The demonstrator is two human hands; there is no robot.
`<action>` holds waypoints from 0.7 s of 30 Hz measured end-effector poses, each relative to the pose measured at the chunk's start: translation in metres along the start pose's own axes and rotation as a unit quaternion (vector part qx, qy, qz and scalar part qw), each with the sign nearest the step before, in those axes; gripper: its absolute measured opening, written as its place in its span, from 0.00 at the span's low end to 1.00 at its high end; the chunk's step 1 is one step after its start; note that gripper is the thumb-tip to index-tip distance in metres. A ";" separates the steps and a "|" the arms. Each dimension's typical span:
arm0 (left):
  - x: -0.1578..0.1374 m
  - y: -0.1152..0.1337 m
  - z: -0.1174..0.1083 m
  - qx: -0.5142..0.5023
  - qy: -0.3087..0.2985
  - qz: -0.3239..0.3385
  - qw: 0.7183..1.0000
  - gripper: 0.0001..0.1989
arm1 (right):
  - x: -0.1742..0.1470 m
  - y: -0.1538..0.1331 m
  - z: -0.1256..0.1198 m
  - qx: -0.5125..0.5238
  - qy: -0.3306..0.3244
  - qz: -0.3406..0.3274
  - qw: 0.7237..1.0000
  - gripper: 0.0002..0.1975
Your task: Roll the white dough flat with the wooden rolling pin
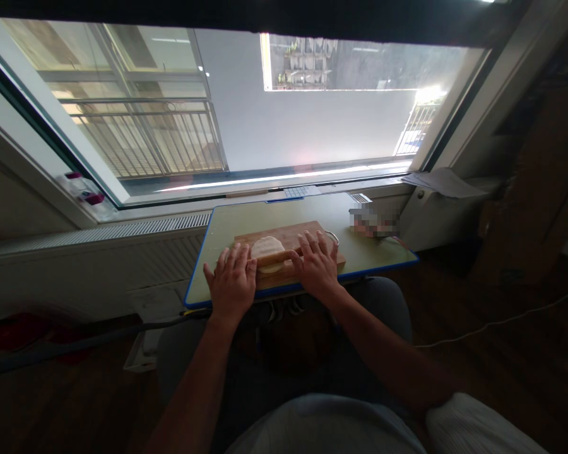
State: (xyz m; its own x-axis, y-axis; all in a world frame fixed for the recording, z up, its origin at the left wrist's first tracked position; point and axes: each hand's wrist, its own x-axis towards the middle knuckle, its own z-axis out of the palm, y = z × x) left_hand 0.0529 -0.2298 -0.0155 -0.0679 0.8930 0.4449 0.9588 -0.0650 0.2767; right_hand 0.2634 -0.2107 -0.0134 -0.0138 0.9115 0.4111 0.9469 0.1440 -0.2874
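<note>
A round, flat sheet of pale dough (267, 248) lies on a wooden cutting board (307, 231). Across it runs a wooden rolling pin (273, 258), with some dough showing on its near side too. My left hand (231, 277) lies over the pin's left end, fingers stretched forward. Over the right end rests my right hand (318, 265), its fingers spread and pointing away from me. Both palms face down and hide the pin's ends.
The board sits on a small blue-edged table (231, 221) before a window. A blurred-out item (373, 219) is at the table's right. A radiator (170, 252) stands behind and left, papers (442, 183) lie right, and a bottle (88, 192) stands at the sill's left.
</note>
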 end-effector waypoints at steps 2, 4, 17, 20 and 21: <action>0.000 0.000 0.000 -0.006 0.004 -0.001 1.000 0.28 | 0.000 -0.001 0.001 0.010 0.003 0.003 1.000 0.29; 0.001 0.000 -0.001 -0.012 0.005 -0.002 1.000 0.28 | 0.002 0.000 0.001 0.015 -0.001 0.005 1.000 0.28; 0.040 -0.006 -0.003 -0.004 -0.069 -0.006 0.998 0.27 | 0.042 -0.003 0.002 -0.005 -0.041 -0.014 0.999 0.25; 0.049 -0.004 -0.003 -0.005 -0.077 -0.011 0.997 0.27 | 0.048 -0.005 -0.002 -0.034 -0.049 -0.038 0.997 0.26; 0.052 -0.004 -0.003 -0.005 -0.080 -0.011 0.997 0.27 | 0.050 -0.005 -0.004 -0.046 -0.053 -0.046 0.996 0.26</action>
State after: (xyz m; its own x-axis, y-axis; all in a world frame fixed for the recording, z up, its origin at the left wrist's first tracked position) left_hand 0.0448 -0.1844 0.0088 -0.0441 0.9537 0.2974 0.9547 -0.0475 0.2938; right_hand 0.2591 -0.1675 0.0115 -0.1313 0.9326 0.3361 0.9655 0.1973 -0.1702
